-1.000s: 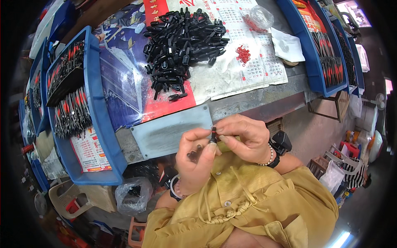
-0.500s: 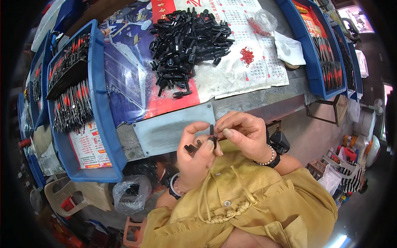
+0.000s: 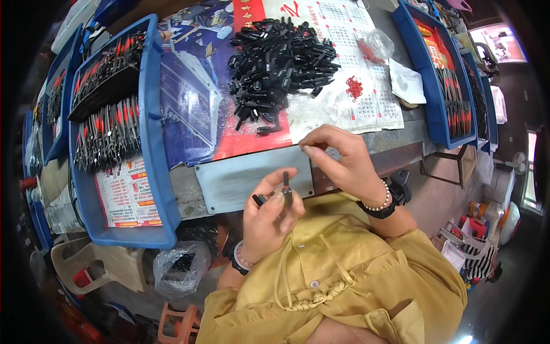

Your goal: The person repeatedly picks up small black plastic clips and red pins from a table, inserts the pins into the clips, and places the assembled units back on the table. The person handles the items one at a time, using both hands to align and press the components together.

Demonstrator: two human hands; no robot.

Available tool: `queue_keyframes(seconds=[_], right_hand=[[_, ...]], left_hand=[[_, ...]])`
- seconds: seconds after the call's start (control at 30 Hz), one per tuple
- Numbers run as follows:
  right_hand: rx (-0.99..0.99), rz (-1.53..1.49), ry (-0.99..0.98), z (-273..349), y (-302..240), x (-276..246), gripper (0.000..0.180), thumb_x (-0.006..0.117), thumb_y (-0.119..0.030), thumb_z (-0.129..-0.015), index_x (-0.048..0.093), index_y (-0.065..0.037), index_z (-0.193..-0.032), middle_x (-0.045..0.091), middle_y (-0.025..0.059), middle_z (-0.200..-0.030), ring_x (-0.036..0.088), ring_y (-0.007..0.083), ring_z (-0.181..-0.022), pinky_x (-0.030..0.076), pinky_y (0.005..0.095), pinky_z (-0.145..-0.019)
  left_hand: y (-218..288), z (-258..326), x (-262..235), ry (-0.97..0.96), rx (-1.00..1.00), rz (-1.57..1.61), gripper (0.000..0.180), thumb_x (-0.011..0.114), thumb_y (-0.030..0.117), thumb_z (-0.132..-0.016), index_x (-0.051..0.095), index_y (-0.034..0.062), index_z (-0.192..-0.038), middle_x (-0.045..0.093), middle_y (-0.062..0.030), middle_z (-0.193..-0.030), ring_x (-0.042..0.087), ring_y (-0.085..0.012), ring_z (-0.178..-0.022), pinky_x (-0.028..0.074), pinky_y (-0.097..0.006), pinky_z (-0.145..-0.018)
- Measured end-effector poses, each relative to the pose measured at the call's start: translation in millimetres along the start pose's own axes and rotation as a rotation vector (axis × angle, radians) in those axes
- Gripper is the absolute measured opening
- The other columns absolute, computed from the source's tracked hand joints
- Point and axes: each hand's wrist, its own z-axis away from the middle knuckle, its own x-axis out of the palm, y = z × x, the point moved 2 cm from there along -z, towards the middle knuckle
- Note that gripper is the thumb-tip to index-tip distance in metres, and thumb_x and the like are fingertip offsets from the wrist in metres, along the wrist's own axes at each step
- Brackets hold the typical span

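My left hand (image 3: 264, 221) is closed around small black plastic parts. One black plastic part (image 3: 286, 183) stands up between thumb and fingers, with a thin red band near its middle. Another black part's end (image 3: 259, 200) pokes out beside the index finger. Up and to the right, my right hand (image 3: 344, 163) is apart from it, thumb and forefinger pinched together; whatever lies between the tips is too small to make out. Ahead on the table is a heap of similar black parts (image 3: 281, 66). A little pile of small red rings (image 3: 354, 87) lies to its right.
A metal plate (image 3: 229, 183) lies at the table's near edge. Blue trays of black-and-red tools flank the table, one at left (image 3: 150, 143) and one at right (image 3: 421, 74). A clear bag (image 3: 379, 43) and white paper (image 3: 405, 83) lie near the rings. Below left stands a plastic chair (image 3: 123, 266).
My right hand has drawn away from the left hand, up and to the right, fingers still pinched. The left hand keeps its black parts. The whole view has shifted slightly.
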Motion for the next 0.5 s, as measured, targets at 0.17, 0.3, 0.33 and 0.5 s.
queue_keyframes(seconds=[0.17,0.3,0.33,0.5], right_hand=[[-0.182,0.506,-0.027,-25.1,1.8,26.1,0.017,0.064,-0.005,-0.083,0.062,-0.004,-0.1,0.059,0.0117,-0.089,0.062,0.0304,-0.077,0.051,0.0356,-0.066],[-0.267,0.684,-0.063,-43.0,9.5,44.8,0.022,0.067,-0.01,-0.081,0.06,-0.005,-0.101,0.056,0.0117,-0.093,0.061,0.0311,-0.078,0.049,0.0378,-0.062],[-0.251,0.744,-0.098,-45.6,11.4,47.9,0.023,0.067,-0.011,-0.08,0.059,-0.005,-0.101,0.056,0.0118,-0.094,0.061,0.0305,-0.079,0.049,0.0375,-0.062],[-0.18,0.514,-0.107,-42.8,4.5,41.0,0.019,0.069,-0.009,-0.08,0.061,-0.002,-0.095,0.059,0.0117,-0.083,0.06,0.0242,-0.065,0.047,0.0325,-0.056]], left_hand=[[3.5,5.8,-4.2,0.057,0.065,-0.043,0.03,0.049,0.022,-0.099,0.047,0.0001,-0.119,0.063,-0.0152,-0.093,0.049,-0.0095,-0.055,0.041,-0.021,-0.048],[5.5,10.6,-9.9,0.13,0.051,-0.046,0.024,0.05,0.028,-0.099,0.049,0.0041,-0.099,0.059,-0.0115,-0.086,0.051,-0.0116,-0.058,0.042,-0.023,-0.048],[6.4,11.2,-11.5,0.127,0.043,-0.053,0.026,0.051,0.03,-0.099,0.048,0.0051,-0.094,0.057,-0.0102,-0.083,0.051,-0.0119,-0.058,0.042,-0.024,-0.049],[8.9,10.1,-14.4,0.1,0.02,-0.054,0.032,0.054,0.036,-0.097,0.048,0.0064,-0.088,0.055,-0.007,-0.078,0.052,-0.0112,-0.06,0.041,-0.022,-0.049]])
